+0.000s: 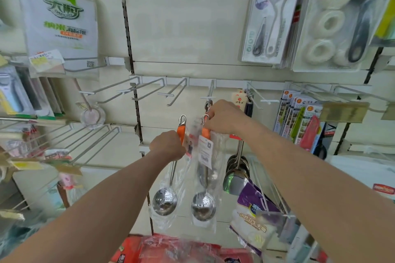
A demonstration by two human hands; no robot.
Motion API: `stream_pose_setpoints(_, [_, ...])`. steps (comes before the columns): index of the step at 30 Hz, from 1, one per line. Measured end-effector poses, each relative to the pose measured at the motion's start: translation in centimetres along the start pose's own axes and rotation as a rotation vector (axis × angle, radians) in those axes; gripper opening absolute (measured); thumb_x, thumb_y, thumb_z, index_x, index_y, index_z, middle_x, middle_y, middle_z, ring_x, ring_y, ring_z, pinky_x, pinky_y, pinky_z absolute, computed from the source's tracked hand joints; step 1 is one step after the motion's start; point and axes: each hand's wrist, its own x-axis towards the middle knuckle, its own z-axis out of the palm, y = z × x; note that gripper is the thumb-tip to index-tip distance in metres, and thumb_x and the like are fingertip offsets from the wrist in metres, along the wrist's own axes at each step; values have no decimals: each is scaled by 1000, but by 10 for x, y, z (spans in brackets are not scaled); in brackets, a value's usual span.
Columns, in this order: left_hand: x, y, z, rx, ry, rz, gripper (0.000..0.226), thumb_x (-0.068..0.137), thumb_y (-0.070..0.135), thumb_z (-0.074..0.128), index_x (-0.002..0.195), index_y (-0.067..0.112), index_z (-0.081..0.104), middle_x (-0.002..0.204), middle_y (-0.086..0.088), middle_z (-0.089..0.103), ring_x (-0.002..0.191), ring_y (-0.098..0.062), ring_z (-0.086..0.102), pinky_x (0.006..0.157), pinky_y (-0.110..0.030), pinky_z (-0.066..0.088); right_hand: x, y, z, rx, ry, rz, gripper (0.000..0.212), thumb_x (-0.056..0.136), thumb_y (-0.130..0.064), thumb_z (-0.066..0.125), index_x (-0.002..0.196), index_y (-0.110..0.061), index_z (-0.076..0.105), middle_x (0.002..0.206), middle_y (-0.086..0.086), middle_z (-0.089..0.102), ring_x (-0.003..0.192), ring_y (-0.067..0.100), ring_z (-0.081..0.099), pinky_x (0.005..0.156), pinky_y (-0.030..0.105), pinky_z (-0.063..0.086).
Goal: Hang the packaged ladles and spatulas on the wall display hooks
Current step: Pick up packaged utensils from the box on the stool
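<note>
The left hand (167, 145) has its grip closed around the orange handle of a packaged ladle (168, 177), which hangs down from the fist in clear plastic with its steel bowl low and its end hook pointing up, free of any peg. The right hand (224, 116) pinches the hooked top of a second packaged ladle (203, 188), holding it at the tip of a white wall hook (208, 97). Just to the right, a bunch of steel spatulas (237, 168) already hangs from a neighbouring peg. Several pegs to the left are bare.
</note>
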Motion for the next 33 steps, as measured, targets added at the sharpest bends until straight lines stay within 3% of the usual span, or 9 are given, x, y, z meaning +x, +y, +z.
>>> stream_pose_setpoints(5, [-20, -25, 4, -14, 12, -97, 13, 82, 18, 58, 91, 13, 49, 79, 0, 48, 80, -23, 52, 67, -28, 41, -16, -10, 39, -144, -168, -57, 32, 88, -18, 57, 59, -15, 43, 63, 0, 43, 61, 17, 45, 49, 25, 31])
stream_pose_setpoints(9, [-38, -58, 10, 14, 11, -167, 20, 84, 17, 58, 102, 11, 54, 89, -3, 53, 93, -25, 60, 71, -29, 44, -22, -31, 71, -252, -264, -128, 17, 91, -23, 54, 91, -9, 62, 81, 3, 54, 78, 23, 52, 65, 28, 43])
stream_pose_setpoints(11, [-46, -76, 11, 43, 7, -198, 18, 85, 14, 56, 102, 11, 54, 95, -5, 57, 99, -26, 61, 72, -29, 44, -23, -46, 85, -301, -287, -175, 12, 91, -22, 53, 92, -12, 60, 91, 6, 59, 79, 23, 51, 66, 28, 42])
stream_pose_setpoints(13, [-54, -96, 9, 56, 1, -249, 15, 84, 13, 56, 99, 12, 54, 97, -5, 59, 99, -26, 61, 72, -29, 44, -23, -62, 100, -331, -310, -211, 8, 89, -17, 54, 82, -14, 52, 85, 4, 55, 79, 23, 51, 64, 27, 40])
stream_pose_setpoints(16, [-66, -127, 5, 75, -14, -328, 13, 85, 14, 57, 97, 14, 52, 91, -3, 56, 94, -25, 60, 70, -29, 43, -21, -88, 122, -354, -346, -274, 18, 88, -14, 54, 72, -13, 45, 68, -1, 43, 77, 24, 50, 60, 25, 37])
stream_pose_setpoints(22, [-91, -194, -2, 112, -37, -505, 31, 88, 13, 54, 119, 7, 51, 101, -4, 58, 102, -24, 60, 72, -28, 42, -20, -155, 165, -339, -406, -417, 9, 87, -13, 58, 79, -11, 56, 87, 6, 59, 81, 25, 57, 59, 26, 38])
stream_pose_setpoints(25, [-106, -231, -7, 140, -50, -563, 27, 89, 13, 54, 116, 11, 55, 108, -5, 61, 102, -24, 60, 72, -28, 43, -21, -193, 187, -337, -423, -481, 22, 87, -13, 60, 67, -13, 51, 78, 4, 56, 74, 23, 53, 53, 25, 36])
stream_pose_setpoints(30, [-132, -298, -22, 130, -35, -683, 24, 93, 15, 48, 114, 12, 58, 114, -6, 61, 107, -26, 59, 75, -31, 43, -24, -261, 218, -345, -438, -577, 13, 89, -6, 53, 76, -8, 55, 70, 1, 49, 59, 15, 45, 48, 25, 33])
stream_pose_setpoints(33, [-147, -340, -32, 128, -33, -744, 24, 93, 17, 50, 114, 11, 59, 110, -6, 62, 106, -27, 60, 77, -32, 45, -28, -304, 234, -335, -434, -643, 16, 90, -1, 47, 98, -5, 61, 73, 0, 46, 67, 18, 47, 48, 25, 32])
